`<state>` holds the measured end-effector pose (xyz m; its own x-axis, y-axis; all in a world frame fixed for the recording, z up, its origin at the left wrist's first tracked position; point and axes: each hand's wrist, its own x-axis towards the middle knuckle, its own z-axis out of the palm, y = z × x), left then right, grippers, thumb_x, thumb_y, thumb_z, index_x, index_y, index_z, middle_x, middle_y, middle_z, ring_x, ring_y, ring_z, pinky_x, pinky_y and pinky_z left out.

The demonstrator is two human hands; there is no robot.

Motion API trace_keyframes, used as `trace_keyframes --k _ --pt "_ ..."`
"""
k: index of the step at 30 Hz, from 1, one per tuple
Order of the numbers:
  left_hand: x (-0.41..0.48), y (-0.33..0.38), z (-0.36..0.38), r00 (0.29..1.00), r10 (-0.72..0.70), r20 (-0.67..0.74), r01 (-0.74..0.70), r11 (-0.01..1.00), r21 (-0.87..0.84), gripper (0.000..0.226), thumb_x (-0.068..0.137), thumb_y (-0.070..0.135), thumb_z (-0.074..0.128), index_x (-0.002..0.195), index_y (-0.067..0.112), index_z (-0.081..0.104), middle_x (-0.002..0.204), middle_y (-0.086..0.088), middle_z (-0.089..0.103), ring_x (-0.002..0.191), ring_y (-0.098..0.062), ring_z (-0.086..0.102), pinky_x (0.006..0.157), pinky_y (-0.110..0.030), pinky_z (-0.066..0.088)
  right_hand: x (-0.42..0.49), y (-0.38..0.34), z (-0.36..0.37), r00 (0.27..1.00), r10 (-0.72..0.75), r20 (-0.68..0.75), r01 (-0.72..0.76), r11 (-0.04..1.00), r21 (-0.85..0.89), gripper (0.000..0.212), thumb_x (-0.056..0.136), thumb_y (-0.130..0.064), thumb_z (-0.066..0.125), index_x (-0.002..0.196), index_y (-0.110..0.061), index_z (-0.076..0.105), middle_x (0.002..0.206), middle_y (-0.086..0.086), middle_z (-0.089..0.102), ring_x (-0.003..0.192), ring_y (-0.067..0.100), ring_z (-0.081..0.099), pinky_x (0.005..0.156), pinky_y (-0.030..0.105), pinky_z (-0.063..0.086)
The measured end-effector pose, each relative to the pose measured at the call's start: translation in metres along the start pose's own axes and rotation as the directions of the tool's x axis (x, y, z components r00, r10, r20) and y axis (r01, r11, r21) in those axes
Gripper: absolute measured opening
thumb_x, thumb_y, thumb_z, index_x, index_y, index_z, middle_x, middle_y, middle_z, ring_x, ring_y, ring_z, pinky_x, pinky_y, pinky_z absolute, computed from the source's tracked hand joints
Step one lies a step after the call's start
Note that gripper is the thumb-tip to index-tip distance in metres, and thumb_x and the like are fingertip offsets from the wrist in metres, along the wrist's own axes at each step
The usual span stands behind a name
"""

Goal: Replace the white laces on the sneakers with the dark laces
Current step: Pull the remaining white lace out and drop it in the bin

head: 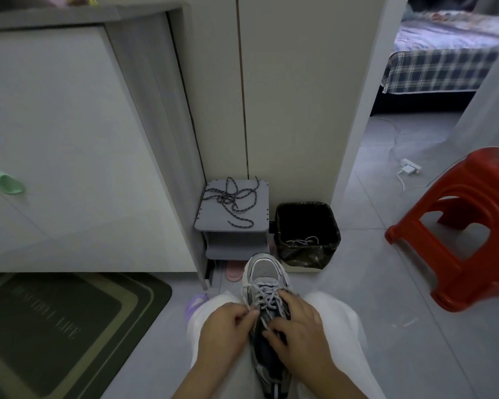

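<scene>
A grey and white sneaker (262, 269) lies on my lap between my knees, toe pointing away from me. White laces (264, 293) still criss-cross its eyelets. My left hand (225, 326) pinches a lace end at the sneaker's left side. My right hand (298, 323) grips the shoe's upper and tongue from the right. Dark speckled laces (231, 200) lie loose in a tangle on top of a small grey stool (257, 223) ahead of me. A second white lace (301, 241) rests in the bottom of a black-lined bin (280, 220).
A large white cabinet (69, 139) fills the left. A dark doormat (55, 326) lies at lower left. A red plastic stool (461, 226) stands on the right. Pink slippers (233, 270) sit under the grey stool. A doorway at right leads to a bed (441, 64).
</scene>
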<state>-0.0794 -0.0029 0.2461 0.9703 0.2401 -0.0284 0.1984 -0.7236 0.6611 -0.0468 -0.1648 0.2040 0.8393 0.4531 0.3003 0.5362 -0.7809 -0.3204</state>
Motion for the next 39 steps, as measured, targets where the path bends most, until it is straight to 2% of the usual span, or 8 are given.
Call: trace_keyframes --k 4,9,16,20,23,30,36,39 --pt "0.002 -0.005 0.002 0.989 -0.130 -0.063 0.110 0.959 -0.260 0.042 0.085 0.026 0.066 0.047 0.014 0.055 0.043 0.006 0.043 0.046 -0.006 0.038 0.049 -0.017 0.028 -0.002 0.002 0.000 1.000 -0.023 -0.002 0.023 1.000 -0.002 0.019 0.066 -0.054 0.057 0.067 -0.036 0.063 0.126 0.004 0.059 0.111 0.024 0.056 0.085 0.038 0.048" --pt "0.005 -0.020 -0.002 0.881 -0.468 -0.065 0.289 0.642 -0.710 0.027 0.091 0.023 0.059 0.068 0.017 0.073 0.060 -0.006 0.065 0.065 -0.018 0.057 0.069 -0.031 0.041 -0.005 0.001 0.002 0.998 -0.053 -0.026 0.053 0.999 0.001 0.023 0.061 -0.045 0.072 0.072 -0.031 0.057 0.128 0.007 0.057 0.109 0.026 0.053 0.084 0.038 0.048" --pt "-0.003 -0.002 0.007 0.988 -0.150 -0.036 0.128 0.926 -0.354 0.014 0.080 0.017 0.073 0.074 0.029 0.070 0.069 0.018 0.067 0.073 0.005 0.063 0.070 -0.007 0.043 -0.004 0.000 0.000 0.995 -0.063 -0.083 0.067 0.997 0.044 0.020 0.073 -0.047 0.055 0.085 -0.033 0.048 0.128 0.009 0.057 0.107 0.028 0.058 0.082 0.038 0.049" --pt "-0.003 -0.008 0.007 0.937 -0.328 -0.116 0.227 0.829 -0.512 0.021 0.084 0.017 0.068 0.064 0.020 0.072 0.056 0.014 0.064 0.059 0.002 0.057 0.065 -0.014 0.045 -0.005 0.001 0.001 0.995 -0.061 -0.075 0.066 0.996 0.063 0.019 0.072 -0.047 0.058 0.083 -0.033 0.052 0.128 0.007 0.056 0.110 0.025 0.052 0.085 0.035 0.047" --pt "-0.002 -0.013 0.000 0.851 -0.508 -0.133 0.263 0.632 -0.729 0.018 0.090 0.020 0.061 0.077 0.016 0.074 0.079 0.000 0.071 0.072 -0.013 0.058 0.076 -0.031 0.045 -0.005 0.002 0.001 0.993 -0.079 -0.083 0.086 0.992 0.088 0.015 0.074 -0.044 0.059 0.080 -0.031 0.054 0.130 0.006 0.054 0.112 0.023 0.049 0.086 0.032 0.038" --pt "-0.002 -0.001 0.006 0.989 -0.133 -0.069 0.096 0.914 -0.395 0.010 0.082 0.012 0.070 0.078 0.020 0.075 0.088 0.019 0.065 0.091 0.007 0.057 0.080 0.001 0.036 -0.006 0.003 0.003 0.997 -0.046 -0.068 0.056 0.987 0.152 0.017 0.077 -0.047 0.059 0.076 -0.029 0.061 0.130 0.005 0.055 0.108 0.025 0.058 0.085 0.034 0.046" --pt "-0.003 -0.013 0.001 0.881 -0.462 -0.100 0.200 0.555 -0.807 0.015 0.090 0.015 0.060 0.084 0.013 0.073 0.088 0.000 0.073 0.077 -0.008 0.063 0.076 -0.024 0.047 -0.006 0.003 0.001 0.998 -0.034 -0.052 0.041 0.989 0.140 0.019 0.076 -0.049 0.058 0.075 -0.030 0.062 0.130 0.002 0.054 0.108 0.022 0.056 0.088 0.031 0.043" --pt "-0.004 -0.008 -0.004 0.918 -0.378 -0.118 0.167 0.641 -0.750 0.010 0.091 0.012 0.058 0.090 0.012 0.068 0.082 0.007 0.073 0.071 0.004 0.064 0.066 -0.012 0.047 -0.005 0.002 0.000 0.998 -0.004 -0.061 0.014 0.985 0.171 0.019 0.080 -0.047 0.056 0.075 -0.030 0.063 0.130 0.000 0.054 0.110 0.020 0.054 0.088 0.027 0.038"
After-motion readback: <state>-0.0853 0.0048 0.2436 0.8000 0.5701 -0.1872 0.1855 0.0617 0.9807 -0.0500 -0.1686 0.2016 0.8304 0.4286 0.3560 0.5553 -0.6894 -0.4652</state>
